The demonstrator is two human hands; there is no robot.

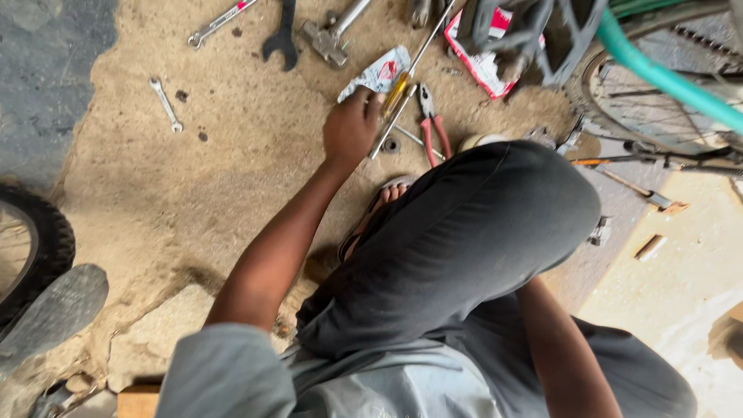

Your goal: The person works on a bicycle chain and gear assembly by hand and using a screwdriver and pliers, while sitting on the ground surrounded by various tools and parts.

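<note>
Left hand down on the sandy floor, fingers curled shut around the yellow-handled screwdriver at its handle end; shaft runs up and to the right, past the crumpled white-and-red wrapper just far of the knuckles. Right hand not in view: forearm drops behind the bent knee at lower right, so no telling its grip. Red-handled pliers just right of the screwdriver, a small washer and a thin metal rod touching or nearly so btwn them. Risks, as judged from here: grip sits low on the handle w/ sand all round, so gritty fingers could slip and the tool roll or twist out. Lifting the long shaft could drag across the pliers or flick the washer into loose sand, where small parts vanish fast. Tip end lies near the torn red-and-white packet and the bicycle wheel at far right; a careless swing may snag spokes or the green frame tube. Sandalled foot close under the hand, so a dropped tool lands on toes. Hammer, black spanner, small wrench and a combination wrench scattered far and left, well apart from the hand, no bother unless the reach shifts. Crouched stance w/ knee blocking view of the right side: poor sight of anything there. Tyre at near left, clear of it all.
</note>
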